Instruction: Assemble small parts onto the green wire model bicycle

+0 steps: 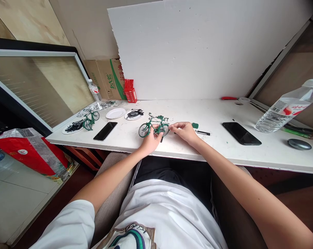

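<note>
While the left hand (151, 141) grips it from below, the green model bicycle (150, 123): thin glossy frame, round spoked wheels, held upright over the front part of the counter (187, 152).
Left hand: fingers and thumb clasped around the bicycle's lower middle.
Right hand (184, 131): fingertips drawn together at the rear wheel; whether they pinch a small part, I cannot tell.
Left plate (65, 131): round, white, heaped with slender black pieces (74, 126).
Middle plate (115, 113): white, shallow, smooth.
Right plate (127, 118): white, bearing a tangle of black strips.
Second bicycle (88, 124): green as well, just beside the left plate.
Loose bits: a flat green piece (195, 125) and a narrow black one (203, 132), right of the right hand.
Bottle (282, 109): clear ribbed plastic, white cap, at the counter's right.
Carton (102, 77): brown cardboard, green-printed, behind a small red box (130, 94).
</note>
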Motion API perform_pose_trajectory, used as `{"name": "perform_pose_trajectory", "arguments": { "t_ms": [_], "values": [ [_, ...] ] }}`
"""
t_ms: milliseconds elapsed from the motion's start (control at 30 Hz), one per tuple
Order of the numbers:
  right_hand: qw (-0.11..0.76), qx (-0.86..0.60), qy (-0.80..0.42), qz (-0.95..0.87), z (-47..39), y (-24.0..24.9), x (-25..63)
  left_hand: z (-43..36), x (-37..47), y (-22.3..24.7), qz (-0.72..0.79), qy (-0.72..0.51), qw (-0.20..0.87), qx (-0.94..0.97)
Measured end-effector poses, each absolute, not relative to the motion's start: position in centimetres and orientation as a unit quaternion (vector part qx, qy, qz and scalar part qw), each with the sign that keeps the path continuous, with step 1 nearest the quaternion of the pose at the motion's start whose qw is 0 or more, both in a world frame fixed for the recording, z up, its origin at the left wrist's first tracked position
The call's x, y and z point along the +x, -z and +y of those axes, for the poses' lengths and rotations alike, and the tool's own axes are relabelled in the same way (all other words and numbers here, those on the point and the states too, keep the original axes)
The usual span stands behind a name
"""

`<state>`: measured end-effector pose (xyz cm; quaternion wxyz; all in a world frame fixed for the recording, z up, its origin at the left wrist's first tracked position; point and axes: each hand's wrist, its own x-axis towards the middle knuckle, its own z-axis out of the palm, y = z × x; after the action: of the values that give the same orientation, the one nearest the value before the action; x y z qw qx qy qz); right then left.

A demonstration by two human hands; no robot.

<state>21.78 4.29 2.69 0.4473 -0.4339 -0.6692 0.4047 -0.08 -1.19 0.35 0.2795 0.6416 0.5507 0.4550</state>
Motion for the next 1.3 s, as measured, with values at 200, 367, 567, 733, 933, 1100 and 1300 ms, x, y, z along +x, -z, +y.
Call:
{"name": "perform_pose_trajectory", "arguments": {
  "t_ms": [200,367,567,733,933,1100,1300],
  "values": [
    [0.442,-0.431,-0.406,-0.674,4.3,-2.6,21.8,-1.2,-0.1,-0.3,0.547,-0.455,0.279,0.645],
    [0.443,-0.424,-0.4,-0.681,4.6,-2.3,21.8,-1.4,0.1,-0.6,0.535,-0.458,0.282,0.651],
    [0.424,-0.426,-0.424,-0.677,4.5,-2.2,21.9,-1.6,0.2,-1.0,0.525,-0.456,0.279,0.663],
    [0.388,-0.429,-0.476,-0.663,4.1,-2.9,21.9,-1.6,0.2,-0.9,0.525,-0.444,0.261,0.677],
    [0.382,-0.414,-0.498,-0.66,4.0,-3.1,21.9,-1.8,0.2,-1.0,0.534,-0.436,0.267,0.673],
    [0.377,-0.405,-0.502,-0.665,4.0,-3.1,21.9,-1.9,0.3,-1.2,0.541,-0.431,0.275,0.668],
    [0.384,-0.392,-0.508,-0.664,3.9,-3.1,21.8,-1.9,0.2,-1.1,0.54,-0.434,0.288,0.661]
  ]
}}
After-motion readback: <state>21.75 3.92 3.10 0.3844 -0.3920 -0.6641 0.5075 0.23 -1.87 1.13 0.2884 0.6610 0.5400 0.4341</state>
